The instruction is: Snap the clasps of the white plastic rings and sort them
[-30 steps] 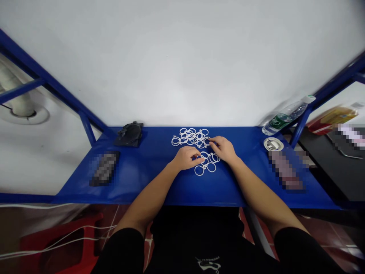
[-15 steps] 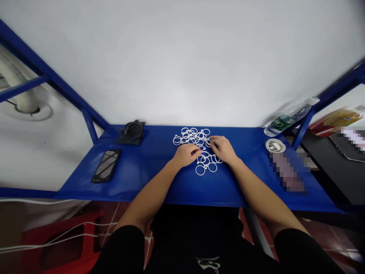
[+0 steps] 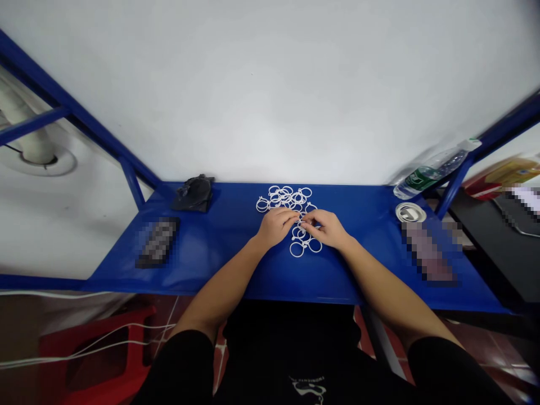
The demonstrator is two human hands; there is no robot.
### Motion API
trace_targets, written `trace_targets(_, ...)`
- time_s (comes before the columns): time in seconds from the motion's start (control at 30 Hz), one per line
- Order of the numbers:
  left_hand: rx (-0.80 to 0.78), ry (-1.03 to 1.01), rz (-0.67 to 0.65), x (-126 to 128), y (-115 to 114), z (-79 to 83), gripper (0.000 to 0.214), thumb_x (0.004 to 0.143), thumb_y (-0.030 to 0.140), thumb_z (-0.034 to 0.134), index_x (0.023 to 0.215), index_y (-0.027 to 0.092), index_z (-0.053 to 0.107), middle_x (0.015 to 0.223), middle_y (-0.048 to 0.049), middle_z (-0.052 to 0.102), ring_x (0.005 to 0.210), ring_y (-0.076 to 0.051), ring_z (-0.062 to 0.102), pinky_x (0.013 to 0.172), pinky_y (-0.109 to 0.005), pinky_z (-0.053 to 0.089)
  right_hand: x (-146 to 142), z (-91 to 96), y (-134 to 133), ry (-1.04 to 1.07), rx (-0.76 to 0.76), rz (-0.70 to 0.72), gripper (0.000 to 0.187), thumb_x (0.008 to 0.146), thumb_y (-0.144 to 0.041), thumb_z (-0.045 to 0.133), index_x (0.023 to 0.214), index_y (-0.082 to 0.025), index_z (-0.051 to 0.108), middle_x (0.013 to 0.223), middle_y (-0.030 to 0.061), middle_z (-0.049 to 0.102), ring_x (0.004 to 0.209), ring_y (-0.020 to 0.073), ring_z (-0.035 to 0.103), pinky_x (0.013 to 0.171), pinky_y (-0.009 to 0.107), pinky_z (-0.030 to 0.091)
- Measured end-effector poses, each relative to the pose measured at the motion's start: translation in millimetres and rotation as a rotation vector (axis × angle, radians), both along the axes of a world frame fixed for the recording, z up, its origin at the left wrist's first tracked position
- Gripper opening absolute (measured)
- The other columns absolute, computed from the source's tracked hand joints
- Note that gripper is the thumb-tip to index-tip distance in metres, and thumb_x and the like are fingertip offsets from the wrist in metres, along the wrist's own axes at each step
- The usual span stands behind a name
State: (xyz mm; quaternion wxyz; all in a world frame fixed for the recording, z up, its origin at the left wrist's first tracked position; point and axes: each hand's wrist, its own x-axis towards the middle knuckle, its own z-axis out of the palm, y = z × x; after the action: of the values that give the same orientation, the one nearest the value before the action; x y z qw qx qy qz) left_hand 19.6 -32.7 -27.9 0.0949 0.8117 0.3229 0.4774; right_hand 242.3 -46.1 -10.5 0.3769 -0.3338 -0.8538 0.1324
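Several white rings [image 3: 286, 198] with small eyelets, like curtain rings, lie in a loose heap at the back middle of the blue table. A smaller group of white rings [image 3: 297, 256] lies nearer me, below my hands. My left hand [image 3: 276, 226] is closed in a pinch at its fingertips, on what looks like a white ring's small end. Facing it, my right hand [image 3: 324, 227] pinches at nearly the same spot, its fingertips almost touching the left ones. My fingers partly hide the held ring and the rings underneath.
On the blue table [image 3: 228, 270], a black plastic bag [image 3: 194, 194] and a pixelated dark phone [image 3: 159, 243] lie left. To the right are a tape roll [image 3: 410, 213], a blurred-out item [image 3: 428, 253] and a leaning water bottle [image 3: 434, 171]. A white wall [image 3: 270, 101] stands behind.
My right hand has moved left and slightly down from the heap's right side to meet my left hand. The left fingers have come together at the same spot.
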Motion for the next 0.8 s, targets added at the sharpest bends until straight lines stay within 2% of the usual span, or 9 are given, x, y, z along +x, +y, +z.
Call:
trace_targets(0.07, -0.046, -0.007, -0.024, 2.6, -2.2, 1.1, 0.014, 0.102, 0.025, 0.063, 0.102, 0.022, 0.077, 0.098, -0.0043, 0.079, 0.091, -0.017, 0.074, 0.085, -0.034, 0.06, -0.3, 0.1, 0.0, 0.018, 0.014, 0.013, 0.02, 0.102, -0.038, 0.064, 0.089, -0.023, 0.065, 0.075, 0.0008, 0.069, 0.067, 0.0158, 0.062, 0.066, 0.031, 0.049)
trace_targets(0.13, -0.11, -0.019, -0.029, 4.6, -4.0, 2.7, 0.013, 0.101, 0.024, 0.064, 0.101, 0.022, 0.077, 0.097, -0.0037, 0.079, 0.09, -0.017, 0.074, 0.085, -0.033, 0.06, -0.4, 0.9, 0.4, 0.034, 0.042, 0.023, 0.022, 0.103, -0.038, 0.062, 0.087, -0.023, 0.064, 0.075, 0.0012, 0.069, 0.069, 0.0161, 0.062, 0.068, 0.031, 0.049)
trace_targets(0.47, -0.225, -0.1, -0.021, 9.8, -5.8, 0.2, 0.01, 0.097, 0.023, 0.068, 0.099, 0.023, 0.078, 0.094, -0.0031, 0.079, 0.087, -0.016, 0.075, 0.082, -0.032, 0.06, -2.5, 2.8, 1.3, 0.08, 0.071, -0.028, 0.018, 0.106, -0.035, 0.056, 0.094, -0.024, 0.064, 0.082, 0.0033, 0.07, 0.076, 0.0192, 0.061, 0.073, 0.036, 0.049)
trace_targets(0.7, -0.205, -0.032, -0.086, 12.5, -8.7, 1.4, 0.012, 0.098, 0.027, 0.068, 0.096, 0.023, 0.078, 0.09, -0.0021, 0.079, 0.081, -0.015, 0.074, 0.078, -0.029, 0.059, -1.0, -0.7, 4.4, 0.083, 0.028, -0.051, 0.02, 0.107, -0.035, 0.054, 0.095, -0.024, 0.065, 0.083, 0.0037, 0.069, 0.078, 0.0201, 0.062, 0.074, 0.036, 0.051)
trace_targets(0.8, -0.129, 0.054, -0.103, 11.4, -7.5, 3.0, 0.014, 0.099, 0.028, 0.066, 0.094, 0.023, 0.078, 0.086, -0.002, 0.078, 0.077, -0.015, 0.072, 0.076, -0.029, 0.057, 3.3, -3.1, 9.6, 0.083, 0.026, -0.028, 0.017, 0.107, -0.035, 0.054, 0.102, -0.025, 0.066, 0.094, 0.0056, 0.072, 0.089, 0.0216, 0.067, 0.082, 0.038, 0.055)
